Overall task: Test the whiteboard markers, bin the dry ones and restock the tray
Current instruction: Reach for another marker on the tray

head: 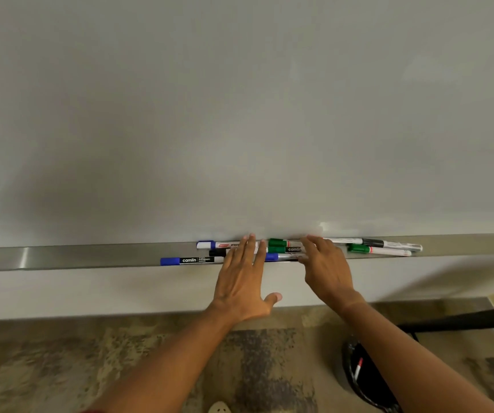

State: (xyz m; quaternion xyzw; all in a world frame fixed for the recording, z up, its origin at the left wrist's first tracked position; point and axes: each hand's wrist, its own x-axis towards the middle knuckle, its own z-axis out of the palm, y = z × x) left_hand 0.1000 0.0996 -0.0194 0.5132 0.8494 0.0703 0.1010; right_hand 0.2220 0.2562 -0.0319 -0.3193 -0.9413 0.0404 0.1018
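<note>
Several whiteboard markers lie in a loose row on the metal tray (pixel 61 257) under the whiteboard (pixel 239 114). A blue-capped marker (pixel 190 260) lies furthest left at the tray's front. Green-capped markers (pixel 281 245) lie in the middle, and a green-capped one (pixel 378 249) and a black-capped one (pixel 388 243) lie at the right. My left hand (pixel 241 281) rests flat with straight fingers over the middle markers. My right hand (pixel 324 263) lies beside it, fingers laid on the markers, thumb side hidden.
A bin with a black liner (pixel 364 380) stands on the floor at lower right, with a red-tipped marker (pixel 358 368) inside. A dark bar (pixel 463 321) crosses the right edge. Patterned carpet (pixel 120 368) lies below the wall.
</note>
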